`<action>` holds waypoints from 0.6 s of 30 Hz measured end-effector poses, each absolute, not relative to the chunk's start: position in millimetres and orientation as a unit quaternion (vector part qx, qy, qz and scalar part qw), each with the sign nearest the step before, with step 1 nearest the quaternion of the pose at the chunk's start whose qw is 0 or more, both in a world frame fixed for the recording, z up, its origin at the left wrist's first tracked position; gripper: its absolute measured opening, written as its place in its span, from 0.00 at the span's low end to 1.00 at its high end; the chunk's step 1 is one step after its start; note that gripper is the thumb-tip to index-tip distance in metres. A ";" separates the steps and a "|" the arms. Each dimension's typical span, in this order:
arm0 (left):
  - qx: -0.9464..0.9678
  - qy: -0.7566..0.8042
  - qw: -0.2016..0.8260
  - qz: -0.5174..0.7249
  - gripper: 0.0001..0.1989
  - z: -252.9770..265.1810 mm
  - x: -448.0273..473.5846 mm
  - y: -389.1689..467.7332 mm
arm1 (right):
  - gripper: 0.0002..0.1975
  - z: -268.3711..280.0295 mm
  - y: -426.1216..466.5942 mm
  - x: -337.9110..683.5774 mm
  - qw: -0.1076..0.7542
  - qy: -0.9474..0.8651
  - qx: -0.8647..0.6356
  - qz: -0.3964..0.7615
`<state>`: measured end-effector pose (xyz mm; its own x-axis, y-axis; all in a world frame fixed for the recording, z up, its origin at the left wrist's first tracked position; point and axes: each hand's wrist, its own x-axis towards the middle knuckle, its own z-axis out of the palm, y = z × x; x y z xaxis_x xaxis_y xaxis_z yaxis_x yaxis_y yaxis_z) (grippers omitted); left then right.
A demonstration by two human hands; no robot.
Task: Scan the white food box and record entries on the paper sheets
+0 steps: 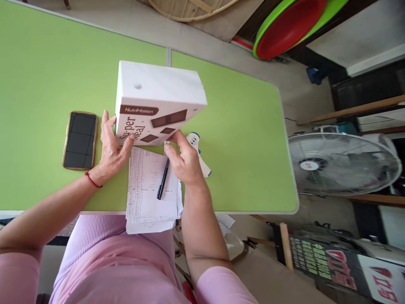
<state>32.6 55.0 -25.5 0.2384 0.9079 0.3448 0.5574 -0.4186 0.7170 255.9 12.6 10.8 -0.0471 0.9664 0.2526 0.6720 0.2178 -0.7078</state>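
A white carton (164, 90) with brown print reading "NutriMotion Super Meal" is between my two hands, tilted above the green table (240, 126). My left hand (114, 150) grips its left lower edge, the thumb lying on the printed face. At the lower right edge, my right hand (185, 158) holds the carton with the thumb in front and the other fingers partly hidden. Below the carton lie printed papers (145, 181) with a black pen (163, 179) on them. A white and blue handheld thermometer (204, 162) is partly covered by my right hand.
A phone (80, 140) in a brown case lies left of my left hand. The papers overhang the table's near edge. Beyond the right edge stands a large fan (341, 164). Red and green basins (289, 29) and a round woven tray (190, 8) are at the back.
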 end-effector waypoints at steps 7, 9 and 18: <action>0.721 0.484 0.229 0.440 0.34 -27.7 41.4 58.1 | 0.26 4.6 -4.6 273.3 0.395 -0.677 -0.593 0.184; 0.714 0.469 0.249 0.457 0.35 -32.4 41.8 62.6 | 0.27 -1.2 -11.7 291.1 0.393 -0.651 -0.633 0.142; 0.658 0.392 0.331 0.551 0.34 -51.1 39.9 74.8 | 0.32 -23.3 -31.6 335.6 0.157 -0.497 -0.845 0.117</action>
<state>39.9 74.8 -51.1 0.0868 0.8809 0.4653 0.1509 -0.4733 0.8679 335.6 -31.6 -23.3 0.4779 0.8774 -0.0413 0.8040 -0.4559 -0.3817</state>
